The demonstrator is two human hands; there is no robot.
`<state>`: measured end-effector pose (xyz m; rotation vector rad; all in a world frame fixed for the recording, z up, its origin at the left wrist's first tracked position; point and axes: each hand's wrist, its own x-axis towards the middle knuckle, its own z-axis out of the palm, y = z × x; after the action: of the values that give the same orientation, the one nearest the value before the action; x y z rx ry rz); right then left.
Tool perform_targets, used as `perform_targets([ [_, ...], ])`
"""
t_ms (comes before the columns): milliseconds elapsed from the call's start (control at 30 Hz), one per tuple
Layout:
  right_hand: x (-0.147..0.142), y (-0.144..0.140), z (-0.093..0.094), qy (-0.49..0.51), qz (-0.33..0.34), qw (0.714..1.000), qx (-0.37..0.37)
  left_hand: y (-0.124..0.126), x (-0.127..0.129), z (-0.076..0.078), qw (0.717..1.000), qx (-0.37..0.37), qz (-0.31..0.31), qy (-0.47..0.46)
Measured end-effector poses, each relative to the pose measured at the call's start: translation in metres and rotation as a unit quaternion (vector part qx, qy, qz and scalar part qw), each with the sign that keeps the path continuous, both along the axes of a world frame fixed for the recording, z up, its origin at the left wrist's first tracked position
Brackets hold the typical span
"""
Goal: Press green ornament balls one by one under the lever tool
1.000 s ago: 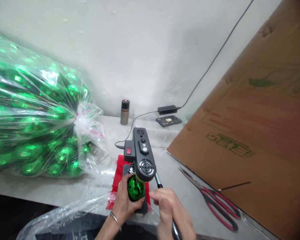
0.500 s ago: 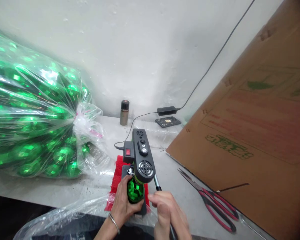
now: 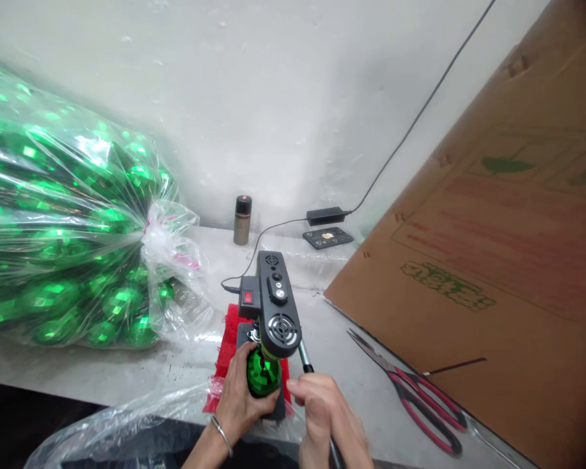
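A large cardboard sheet (image 3: 493,260) leans across the right side of the bench, and a clear plastic sack of green faceted baubles (image 3: 73,228) fills the left. Between them a small black bench drill (image 3: 273,306) stands on a red cloth (image 3: 227,345), its red switch facing the wall side and its cable running back to a power adapter (image 3: 328,215). Red-handled scissors (image 3: 415,391) lie beside the cardboard, and a small spray can (image 3: 243,219) stands near the wall.

The left hand (image 3: 241,397) is wrapped around a single green bauble (image 3: 262,372), holding it directly under the drill head on the base. The right hand (image 3: 325,417) is closed on the drill's feed lever (image 3: 305,361).

The bauble looks light, thin-shelled and glossy (likely to crack if squeezed hard, and to spin or slip under a bit). Cupping it low around its widest part, as the fingers do, seems the safest hold.
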<state>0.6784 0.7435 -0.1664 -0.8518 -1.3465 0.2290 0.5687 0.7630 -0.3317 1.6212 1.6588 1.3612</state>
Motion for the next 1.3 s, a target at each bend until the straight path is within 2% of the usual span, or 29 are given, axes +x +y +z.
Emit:
perform_targets([
  [233, -0.003, 0.001, 0.0, 0.011, -0.015, 1.0, 0.005, -0.001, 0.0, -0.004, 1.0, -0.005, -0.002, -0.012],
  [600, -0.01, 0.001, 0.001, 0.032, -0.048, 0.998, 0.011, -0.002, 0.0, 0.007, 1.0, -0.005, -0.006, -0.013],
  [767, -0.01, 0.003, -0.003, 0.04, -0.045, 0.998, 0.023, -0.004, -0.002, 0.001, 0.999, -0.021, -0.021, -0.024],
  [1000, -0.007, 0.005, -0.008, 0.019, -0.047, 0.998, 0.043, -0.003, -0.002, -0.007, 0.999, -0.017, -0.025, -0.028],
  [1167, -0.005, 0.007, -0.009, 0.012, -0.056, 0.997, 0.042, -0.002, -0.001, -0.002, 0.999, -0.015, -0.021, -0.029],
  [1300, 0.004, 0.013, -0.011, -0.046, -0.041, 0.993, 0.098, -0.002, 0.001, 0.003, 0.999, -0.023, -0.003, -0.031],
])
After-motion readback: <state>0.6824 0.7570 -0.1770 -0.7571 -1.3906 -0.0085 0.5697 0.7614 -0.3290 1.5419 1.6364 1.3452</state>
